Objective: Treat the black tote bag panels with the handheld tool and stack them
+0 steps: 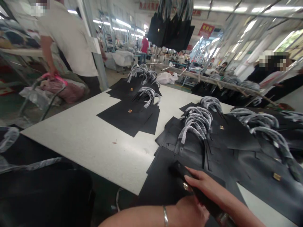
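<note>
At the bottom edge, my right hand lies along a narrow black leather piece with a gold clasp, its fingers closed over the top. My left hand, with a silver bracelet on the wrist, sits just under that piece, and its fingers are hidden. Both hands hover over a stack of flat black bag panels at the near edge of the white table.
More black bags with plastic-wrapped handles cover the table's right side, and another pile lies farther back. A person in a light shirt stands at the far left by a cart. Black bags hang overhead. Dark material fills the lower left.
</note>
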### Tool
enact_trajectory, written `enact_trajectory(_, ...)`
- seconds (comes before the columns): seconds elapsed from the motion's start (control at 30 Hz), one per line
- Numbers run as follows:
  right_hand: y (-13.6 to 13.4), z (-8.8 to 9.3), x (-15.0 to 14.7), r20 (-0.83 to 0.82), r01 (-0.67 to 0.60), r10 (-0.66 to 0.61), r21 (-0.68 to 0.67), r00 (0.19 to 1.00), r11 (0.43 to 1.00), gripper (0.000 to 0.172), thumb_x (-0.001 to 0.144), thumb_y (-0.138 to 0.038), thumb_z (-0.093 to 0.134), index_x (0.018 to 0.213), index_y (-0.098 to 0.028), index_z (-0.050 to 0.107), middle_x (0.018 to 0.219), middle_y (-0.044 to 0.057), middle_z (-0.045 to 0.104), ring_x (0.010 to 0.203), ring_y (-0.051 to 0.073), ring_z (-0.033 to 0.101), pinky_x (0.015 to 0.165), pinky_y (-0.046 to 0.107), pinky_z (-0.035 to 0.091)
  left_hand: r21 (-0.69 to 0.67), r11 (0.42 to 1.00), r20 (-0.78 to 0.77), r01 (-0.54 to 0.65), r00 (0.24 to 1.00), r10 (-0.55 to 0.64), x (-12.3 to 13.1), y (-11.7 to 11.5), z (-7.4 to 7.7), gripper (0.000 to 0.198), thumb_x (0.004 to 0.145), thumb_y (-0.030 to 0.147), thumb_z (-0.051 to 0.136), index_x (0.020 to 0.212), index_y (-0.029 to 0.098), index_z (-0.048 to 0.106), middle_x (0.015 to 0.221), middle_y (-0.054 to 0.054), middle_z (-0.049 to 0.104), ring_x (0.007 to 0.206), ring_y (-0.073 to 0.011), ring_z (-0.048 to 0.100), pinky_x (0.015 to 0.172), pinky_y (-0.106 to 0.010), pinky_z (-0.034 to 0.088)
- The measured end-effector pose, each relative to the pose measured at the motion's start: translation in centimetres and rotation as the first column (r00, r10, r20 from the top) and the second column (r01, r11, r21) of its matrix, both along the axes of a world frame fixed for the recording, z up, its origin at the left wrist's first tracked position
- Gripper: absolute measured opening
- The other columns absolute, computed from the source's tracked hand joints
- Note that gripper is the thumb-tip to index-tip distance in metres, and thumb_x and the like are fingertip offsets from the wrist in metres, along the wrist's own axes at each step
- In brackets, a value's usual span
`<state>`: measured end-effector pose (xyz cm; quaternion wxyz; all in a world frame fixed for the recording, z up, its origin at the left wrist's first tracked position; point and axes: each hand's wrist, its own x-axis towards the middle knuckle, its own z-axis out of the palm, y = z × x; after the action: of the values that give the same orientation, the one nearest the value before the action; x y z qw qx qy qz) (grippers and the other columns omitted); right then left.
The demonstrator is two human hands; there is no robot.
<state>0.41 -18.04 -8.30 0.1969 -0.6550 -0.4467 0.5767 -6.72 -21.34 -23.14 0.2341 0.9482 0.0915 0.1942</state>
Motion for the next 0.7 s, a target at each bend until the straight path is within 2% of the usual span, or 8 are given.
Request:
enact_trajectory(0.1,1.7,-0.3,-1.1,-0.025,0.038,-0.039,-0.026,0.999,0.999,0.060,0.083,-0.046,0.058,0.134,-0.017,0.047,0.060,-0.004,0.056,0.039,0.011,0.052,0.037,0.021,0.041,0.040,0.999,-0.117,0.025,0.993,-0.020,0.2,0.2,0.0,0.023,0.075,0.026,0.060,0.094,0.014,0.066,0.092,-0.014,0.068,0.085,-0.0267,0.063,0.072,-0.038,0.049)
enact_trajectory(0.2,3.1,0.0,-1.5,-0.017,0.122,-0.121,0.084,0.993,0.989,0.061,0.082,-0.046,0.060,0.136,-0.021,0.046,0.065,-0.004,0.057,0.040,0.012,0.054,0.037,0.022,0.042,0.116,0.982,-0.165,0.149,0.978,-0.129,0.3,0.4,-0.1,0.012,0.074,0.025,0.062,0.073,0.014,0.066,0.077,-0.010,0.067,0.076,-0.0230,0.062,0.073,-0.035,0.050)
enact_trajectory(0.37,3.2,3.0,1.0,0.007,0.248,-0.261,0.291,0.965,0.924,0.068,0.079,-0.048,0.064,0.138,-0.022,0.042,0.071,-0.003,0.061,0.045,0.013,0.057,0.040,0.024,0.045,0.202,0.968,0.049,0.151,0.985,-0.164,-0.4,1.6,0.2,0.011,0.081,0.019,0.058,0.075,0.012,0.065,0.090,-0.009,0.066,0.098,-0.0206,0.058,0.099,-0.031,0.040)
enact_trajectory(0.47,1.4,4.5,3.3,0.045,0.277,-0.302,0.288,0.952,0.917,0.078,0.075,-0.053,0.066,0.140,-0.018,0.039,0.066,-0.002,0.063,0.044,0.014,0.056,0.040,0.024,0.043,0.079,0.995,0.084,-0.055,0.995,0.049,-2.2,4.5,2.1,0.018,0.086,0.013,0.052,0.101,0.012,0.063,0.116,-0.007,0.061,0.111,-0.0161,0.052,0.098,-0.025,0.039)
enact_trajectory(0.5,0.6,4.7,4.0,0.060,0.286,-0.314,0.281,0.948,0.916,0.081,0.075,-0.054,0.066,0.141,-0.017,0.038,0.062,-0.003,0.062,0.043,0.015,0.055,0.040,0.024,0.043,0.047,0.981,0.059,-0.191,0.980,0.188,-3.0,6.0,2.8,0.024,0.088,0.015,0.051,0.111,0.015,0.059,0.123,-0.007,0.057,0.113,-0.0168,0.051,0.098,-0.028,0.039)
enact_trajectory(0.57,-1.1,4.5,5.0,0.094,0.314,-0.348,0.263,0.933,0.912,0.085,0.074,-0.057,0.065,0.142,-0.015,0.035,0.056,-0.004,0.060,0.044,0.016,0.056,0.042,0.025,0.044,0.054,0.884,-0.048,-0.465,0.883,0.468,-4.4,9.3,4.2,0.040,0.087,0.035,0.061,0.122,0.016,0.051,0.125,-0.010,0.054,0.115,-0.0238,0.049,0.103,-0.041,0.035)
enact_trajectory(0.63,-2.8,3.9,5.5,0.133,0.355,-0.392,0.238,0.910,0.904,0.089,0.074,-0.060,0.063,0.144,-0.015,0.031,0.052,-0.004,0.060,0.045,0.018,0.057,0.043,0.026,0.045,0.140,0.795,-0.152,-0.591,0.780,0.607,-5.3,12.3,5.2,0.072,0.069,0.062,0.072,0.118,0.012,0.052,0.116,-0.015,0.056,0.110,-0.0309,0.050,0.105,-0.054,0.027)
enact_trajectory(0.7,-4.1,3.2,5.8,0.152,0.399,-0.433,0.213,0.888,0.892,0.094,0.072,-0.063,0.063,0.145,-0.014,0.029,0.053,-0.003,0.061,0.045,0.019,0.057,0.043,0.027,0.045,0.205,0.773,-0.205,-0.600,0.747,0.633,-5.6,14.6,5.6,0.087,0.052,0.075,0.073,0.108,0.011,0.055,0.105,-0.015,0.059,0.102,-0.0323,0.053,0.105,-0.057,0.024)
